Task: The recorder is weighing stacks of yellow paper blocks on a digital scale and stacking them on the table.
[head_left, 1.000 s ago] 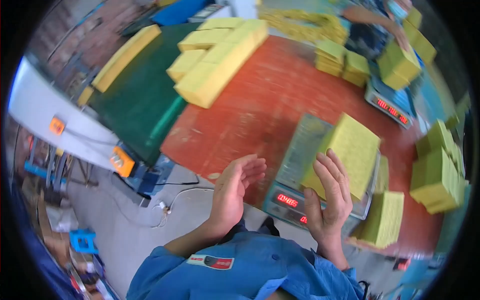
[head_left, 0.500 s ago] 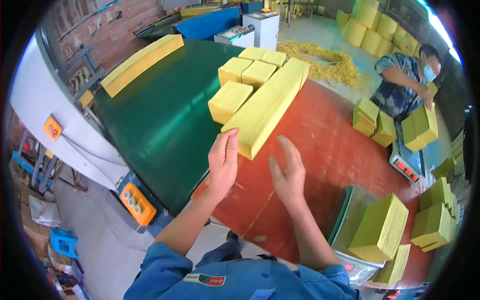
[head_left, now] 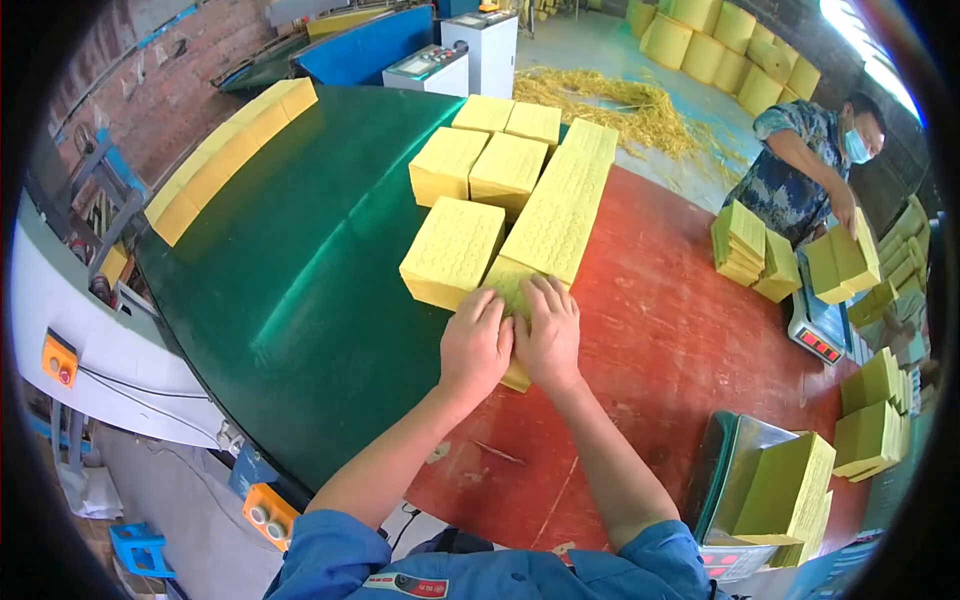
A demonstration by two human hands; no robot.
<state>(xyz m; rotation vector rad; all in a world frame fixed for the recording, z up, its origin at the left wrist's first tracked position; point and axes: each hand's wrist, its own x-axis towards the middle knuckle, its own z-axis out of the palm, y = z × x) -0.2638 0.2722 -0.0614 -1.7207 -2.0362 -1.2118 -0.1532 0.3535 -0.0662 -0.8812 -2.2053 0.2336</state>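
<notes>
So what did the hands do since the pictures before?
Both hands left the yellow stack on the scale and swung over to the long yellow stack at the green belt's edge. The left hand and right hand now press flat on its near end. The other yellow blocks stayed on the belt, and the co-worker kept stacking.

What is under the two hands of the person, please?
Both hands, left hand and right hand, lie flat on the near end of a yellow paper stack. Its textured top shows between the fingers; the rest is covered. The stack rests at the green belt's edge.
</notes>
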